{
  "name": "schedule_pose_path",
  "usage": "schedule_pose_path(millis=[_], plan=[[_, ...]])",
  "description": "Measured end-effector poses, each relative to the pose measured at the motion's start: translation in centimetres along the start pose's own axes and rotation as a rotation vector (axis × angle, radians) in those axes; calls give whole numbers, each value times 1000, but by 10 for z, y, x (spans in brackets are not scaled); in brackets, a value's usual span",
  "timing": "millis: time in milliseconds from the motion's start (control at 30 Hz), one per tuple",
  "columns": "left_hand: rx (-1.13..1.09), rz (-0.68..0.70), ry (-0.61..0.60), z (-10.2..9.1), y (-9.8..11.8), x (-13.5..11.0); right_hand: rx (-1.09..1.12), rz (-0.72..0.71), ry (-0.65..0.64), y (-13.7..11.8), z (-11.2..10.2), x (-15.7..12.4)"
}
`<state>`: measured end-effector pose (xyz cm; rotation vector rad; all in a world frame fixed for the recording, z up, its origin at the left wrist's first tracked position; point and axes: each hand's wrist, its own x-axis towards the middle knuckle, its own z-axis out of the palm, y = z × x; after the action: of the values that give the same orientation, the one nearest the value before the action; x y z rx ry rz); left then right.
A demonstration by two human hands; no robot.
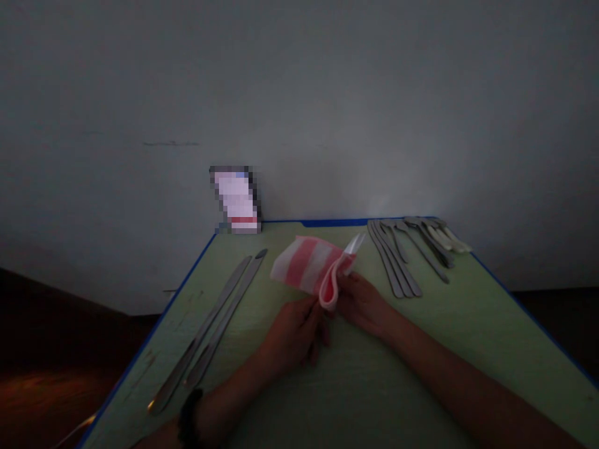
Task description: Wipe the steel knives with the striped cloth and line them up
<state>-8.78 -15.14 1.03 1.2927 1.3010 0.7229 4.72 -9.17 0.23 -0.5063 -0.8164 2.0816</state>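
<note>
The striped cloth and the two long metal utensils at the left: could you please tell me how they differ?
The striped cloth is pink and white, while the two long metal utensils are plain grey.
The cloth is folded into a loop; the utensils are straight and slim.
The right hand grips the cloth, whereas the utensils lie on the green table.

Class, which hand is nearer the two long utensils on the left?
Left. The left hand sits right of the utensils; the right hand is farther right.
</note>
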Motion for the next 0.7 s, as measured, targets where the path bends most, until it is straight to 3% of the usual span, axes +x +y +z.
schedule_pose_path(millis=[133,367,433,533,700], plan=[[27,-2,-9,0,1,-1,72,18,40,1,0,7],[-1,92,-157,-11,4,-10,183,-188,405,-11,-12,21],[91,101,-111,-11,5,-11,192,-212,422,-13,-12,22],[183,121,64,-10,8,-9,227,-204,393,-12,-7,21],[130,91,241,-7,9,-7,256,-131,274,-17,-4,11]])
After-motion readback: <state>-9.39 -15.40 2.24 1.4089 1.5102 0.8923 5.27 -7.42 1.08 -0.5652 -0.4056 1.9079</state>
